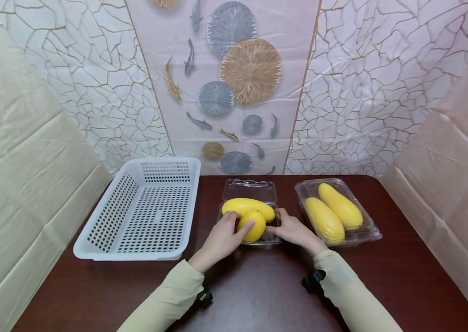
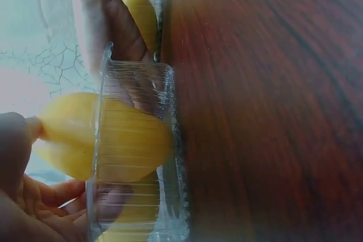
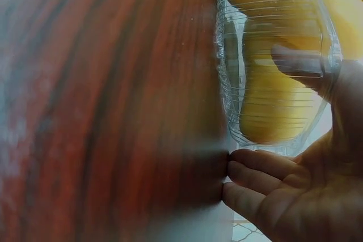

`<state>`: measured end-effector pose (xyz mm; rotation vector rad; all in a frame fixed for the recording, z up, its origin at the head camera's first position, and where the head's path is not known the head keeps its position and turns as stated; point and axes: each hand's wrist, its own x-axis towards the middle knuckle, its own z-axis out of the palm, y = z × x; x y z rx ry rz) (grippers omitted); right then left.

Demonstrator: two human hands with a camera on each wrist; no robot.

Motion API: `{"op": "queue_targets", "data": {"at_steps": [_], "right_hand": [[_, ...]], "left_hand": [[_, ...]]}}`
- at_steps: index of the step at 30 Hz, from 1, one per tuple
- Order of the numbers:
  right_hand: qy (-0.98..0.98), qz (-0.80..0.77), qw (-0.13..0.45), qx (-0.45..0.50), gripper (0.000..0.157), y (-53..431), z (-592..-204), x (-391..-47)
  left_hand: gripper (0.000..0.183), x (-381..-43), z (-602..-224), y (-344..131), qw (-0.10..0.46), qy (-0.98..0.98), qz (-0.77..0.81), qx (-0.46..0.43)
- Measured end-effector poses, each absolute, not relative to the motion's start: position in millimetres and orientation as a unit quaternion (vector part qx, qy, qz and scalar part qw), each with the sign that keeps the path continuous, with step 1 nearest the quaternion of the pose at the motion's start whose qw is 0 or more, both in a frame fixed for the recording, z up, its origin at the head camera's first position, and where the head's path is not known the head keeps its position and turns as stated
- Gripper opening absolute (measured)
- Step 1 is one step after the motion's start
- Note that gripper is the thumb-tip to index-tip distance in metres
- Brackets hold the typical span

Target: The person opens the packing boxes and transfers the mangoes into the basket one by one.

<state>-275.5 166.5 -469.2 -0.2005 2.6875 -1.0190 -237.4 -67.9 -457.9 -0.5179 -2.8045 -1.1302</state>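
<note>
A clear plastic clamshell box [image 1: 275, 240] stands on the table with its lid folded back. Inside it, toward the back, lies a long yellow fruit [image 1: 244, 206]. My left hand [image 1: 223, 237] grips a rounder yellow fruit [image 1: 255, 227] between thumb and fingers; its lower end is down inside the box, seen through the ribbed wall [image 2: 133, 140]. At the box's right side, my right hand [image 1: 294, 229] holds the wall, thumb [image 3: 295, 63] over the inside and the other fingers outside, fingertips low by the tabletop.
To the left stands a white perforated plastic basket [image 1: 194, 207]. A second clear box [image 1: 367, 236] on the right carries two long yellow fruits [image 1: 339, 205]. Patterned cloth [image 1: 234, 133] hangs behind the dark red-brown table [image 1: 255, 295].
</note>
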Motion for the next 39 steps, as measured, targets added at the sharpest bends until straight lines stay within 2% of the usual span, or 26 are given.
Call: {"op": "queue_targets", "data": {"at_steps": [10,21,28,39], "right_hand": [[0.925,-0.35,0.131,-0.07,0.102,166,-469,-275],[0.928,-0.345,0.119,-0.076,0.092,165,-470,-276],[0.925,-0.35,0.123,-0.078,0.089,165,-470,-276],[0.928,-0.345,0.119,-0.078,0.089,165,-470,-276]], "left_hand": [[0.071,-235,-461,-67,0.051,-0.91,-0.378,-0.159],[0.059,-229,-466,-54,0.132,-0.913,-0.326,-0.205],[0.069,-227,-467,-51,0.134,-0.922,-0.288,-0.221],[0.067,-228,-465,-52,0.129,-0.922,-0.277,-0.238]]}}
